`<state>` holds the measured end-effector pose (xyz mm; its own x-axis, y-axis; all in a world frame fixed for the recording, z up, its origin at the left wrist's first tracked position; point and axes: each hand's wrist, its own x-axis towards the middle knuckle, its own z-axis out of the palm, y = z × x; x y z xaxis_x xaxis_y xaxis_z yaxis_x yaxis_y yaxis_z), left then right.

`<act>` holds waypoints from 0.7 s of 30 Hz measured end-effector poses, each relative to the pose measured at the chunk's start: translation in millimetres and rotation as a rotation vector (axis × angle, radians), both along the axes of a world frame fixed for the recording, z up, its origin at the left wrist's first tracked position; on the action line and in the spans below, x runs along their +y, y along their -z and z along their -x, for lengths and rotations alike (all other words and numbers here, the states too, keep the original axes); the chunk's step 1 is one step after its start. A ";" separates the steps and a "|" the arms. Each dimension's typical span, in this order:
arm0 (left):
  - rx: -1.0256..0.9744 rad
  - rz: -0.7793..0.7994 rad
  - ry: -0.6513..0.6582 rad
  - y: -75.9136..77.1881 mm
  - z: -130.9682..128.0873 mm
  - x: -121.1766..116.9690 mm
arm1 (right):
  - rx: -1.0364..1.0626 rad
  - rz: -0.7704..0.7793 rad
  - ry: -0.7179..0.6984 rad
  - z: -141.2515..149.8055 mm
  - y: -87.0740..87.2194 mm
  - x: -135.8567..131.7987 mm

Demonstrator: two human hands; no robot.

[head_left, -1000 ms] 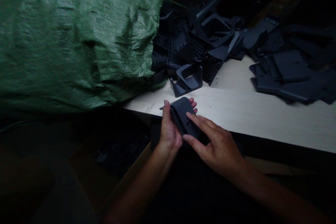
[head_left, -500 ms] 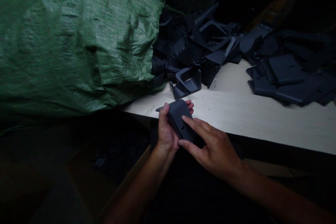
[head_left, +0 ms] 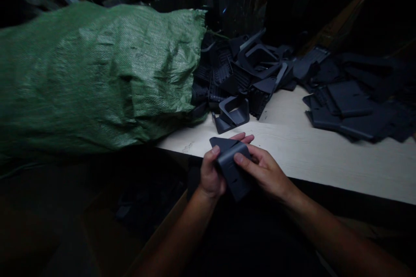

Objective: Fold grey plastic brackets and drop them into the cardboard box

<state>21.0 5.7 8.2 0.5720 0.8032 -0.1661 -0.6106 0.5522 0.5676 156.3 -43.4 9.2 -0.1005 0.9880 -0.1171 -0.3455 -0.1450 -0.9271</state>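
A dark grey plastic part (head_left: 234, 166), bent over a rounded edge with a pointed corner at its far end, is held between my two hands in front of the table edge. My left hand (head_left: 212, 175) grips its left side, thumb on top. From the right, my right hand (head_left: 264, 169) closes on it with the thumb pressed on the upper face; its other fingers are partly hidden behind the part. Just beyond lies a grey frame-like plastic piece (head_left: 238, 117) with an opening, resting on the pale table (head_left: 279, 138).
A big green woven sack (head_left: 130, 78) lies at the left, its mouth facing a heap of dark plastic parts (head_left: 240, 67). More flat dark parts (head_left: 354, 108) are stacked at the right. Below left, an open cardboard box (head_left: 162, 225) holds dark pieces, dimly seen.
The part has turned in my hands, now showing its rounded edge and pointed corner. My right thumb has moved onto its top. The camera view has tilted up slightly.
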 end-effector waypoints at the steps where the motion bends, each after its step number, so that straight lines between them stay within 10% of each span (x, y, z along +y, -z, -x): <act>1: -0.010 0.063 -0.024 -3.4 2.2 4.5 | -0.032 -0.023 -0.007 -0.6 0.1 -1.2; 5: 0.069 0.275 -0.197 -12.7 6.1 23.0 | -0.147 -0.057 -0.078 0.2 5.0 -5.3; 21: 0.340 0.210 -0.307 -16.5 7.1 8.9 | -0.257 -0.098 -0.008 6.6 14.9 -15.6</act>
